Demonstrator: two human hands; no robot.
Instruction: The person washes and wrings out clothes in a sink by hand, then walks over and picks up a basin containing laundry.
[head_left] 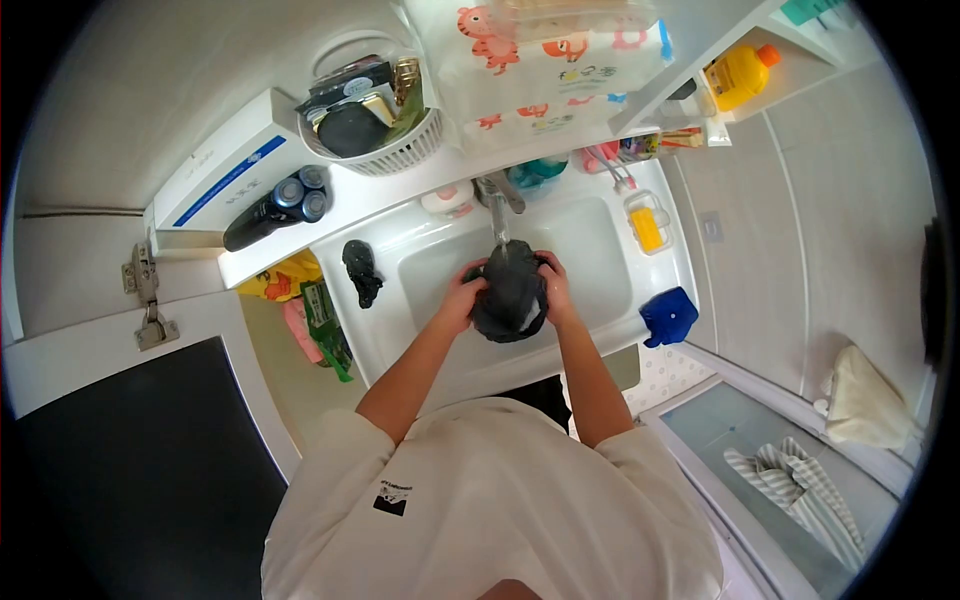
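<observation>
Left hand (pixel 463 297) and right hand (pixel 557 285), curled inward, clasp opposite sides of a black cloth (pixel 510 292) below the faucet (pixel 499 195), over the sink (pixel 602 262); lettering on the pale shirt (pixel 500 490) is illegible.

A white basket (pixel 412 150) stands on the white surface (pixel 375 192), crammed with small items (pixel 375 90) (a dark, rounded one sits near its front). Left of the basket is a white box (pixel 225 160) with a blue stripe, and between the two, towards the front, lies a shaver (pixel 285 200) with three round heads. To the basket's right is a white pack (pixel 540 85) printed with cartoon animals; well beyond, a yellow bottle (pixel 738 78) with an orange cap. Below and left of the basket is a green packet (pixel 327 325); far below and right, a striped cloth (pixel 800 490).
</observation>
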